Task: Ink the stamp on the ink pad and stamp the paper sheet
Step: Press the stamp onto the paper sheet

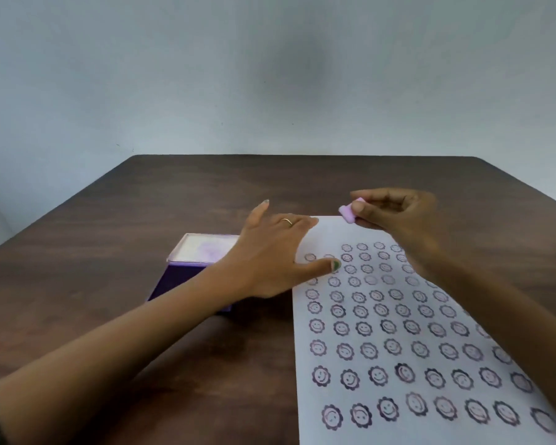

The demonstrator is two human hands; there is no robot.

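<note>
A white paper sheet [398, 348] lies on the right half of the table, covered with several rows of purple smiley-flower prints. My right hand [395, 216] hovers above the sheet's far edge, pinching a small pale purple stamp [347, 214] between thumb and fingers. My left hand [270, 258] lies flat with spread fingers, its thumb and fingertips resting on the sheet's upper left corner. Behind the left wrist stands the ink pad [203, 252], a purple box with a whitish, purple-stained top, partly hidden by my forearm.
The dark brown wooden table [206, 187] ends at a pale wall behind. Bare tabletop stretches left of the ink pad and beyond the sheet's far edge.
</note>
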